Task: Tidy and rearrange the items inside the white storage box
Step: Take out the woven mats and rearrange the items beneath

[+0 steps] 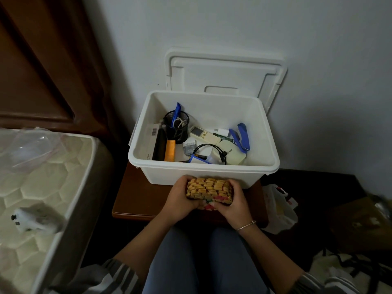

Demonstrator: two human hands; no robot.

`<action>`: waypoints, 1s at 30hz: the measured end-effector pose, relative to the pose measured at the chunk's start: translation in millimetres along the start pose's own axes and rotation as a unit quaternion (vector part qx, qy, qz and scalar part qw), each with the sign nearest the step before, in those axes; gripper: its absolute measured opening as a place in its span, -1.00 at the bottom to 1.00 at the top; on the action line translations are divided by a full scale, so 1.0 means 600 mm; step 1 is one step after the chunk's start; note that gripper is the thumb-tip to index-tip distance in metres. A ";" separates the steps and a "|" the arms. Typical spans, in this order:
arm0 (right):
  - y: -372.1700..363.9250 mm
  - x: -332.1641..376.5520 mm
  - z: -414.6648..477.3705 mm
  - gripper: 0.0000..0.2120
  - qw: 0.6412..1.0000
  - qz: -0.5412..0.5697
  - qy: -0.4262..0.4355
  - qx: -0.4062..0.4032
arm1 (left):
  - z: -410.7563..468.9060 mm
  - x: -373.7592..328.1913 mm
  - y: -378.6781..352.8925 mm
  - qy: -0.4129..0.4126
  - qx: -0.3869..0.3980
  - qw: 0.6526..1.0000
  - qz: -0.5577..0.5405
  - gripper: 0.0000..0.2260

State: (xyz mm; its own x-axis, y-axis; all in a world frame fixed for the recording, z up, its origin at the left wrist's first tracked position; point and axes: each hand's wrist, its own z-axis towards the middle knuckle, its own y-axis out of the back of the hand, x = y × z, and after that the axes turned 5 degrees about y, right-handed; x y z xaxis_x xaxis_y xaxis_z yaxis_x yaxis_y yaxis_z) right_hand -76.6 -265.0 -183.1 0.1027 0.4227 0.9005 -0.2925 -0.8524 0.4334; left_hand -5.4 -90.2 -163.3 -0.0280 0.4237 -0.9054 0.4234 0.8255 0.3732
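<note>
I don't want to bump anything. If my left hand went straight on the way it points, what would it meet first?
Probably the near wall of the white storage box, just beyond the left hand gripping the woven pouch. Depth is unclear, so treat this as likely, not certain.

A brown wooden bench is seen at the centre of the frame, set against the wall. 1 white storage box is carried on its far part, and the near edge is left bare at the lower left. A woven pouch is held over the near part by the left hand and the right hand; whether it rests on the wood cannot be told. At the left of the frame a quilted mattress is seen, with clear plastic and 1 small white object lying on it.
</note>
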 end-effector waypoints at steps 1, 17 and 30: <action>0.000 -0.002 -0.001 -0.27 1.000 0.001 0.001 -0.001 | 0.000 0.000 0.000 -0.005 0.003 1.000 0.001 -0.43; -0.023 -0.006 -0.008 -0.36 0.999 0.034 -0.020 -0.020 | -0.011 0.008 -0.015 -0.014 -0.036 0.999 -0.017 -0.50; -0.003 0.009 -0.004 -0.23 1.000 0.013 -0.002 -0.017 | -0.020 0.005 -0.030 0.006 -0.040 0.997 -0.066 -0.37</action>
State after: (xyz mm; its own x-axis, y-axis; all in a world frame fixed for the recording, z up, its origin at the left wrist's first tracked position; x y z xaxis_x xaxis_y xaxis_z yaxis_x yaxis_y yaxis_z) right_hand -78.1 -260.6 -179.3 0.0983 0.3995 0.9114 -0.3279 -0.8517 0.4087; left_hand -24.0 -99.4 -170.2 -0.0901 0.3125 -0.9456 0.3425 0.9013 0.2653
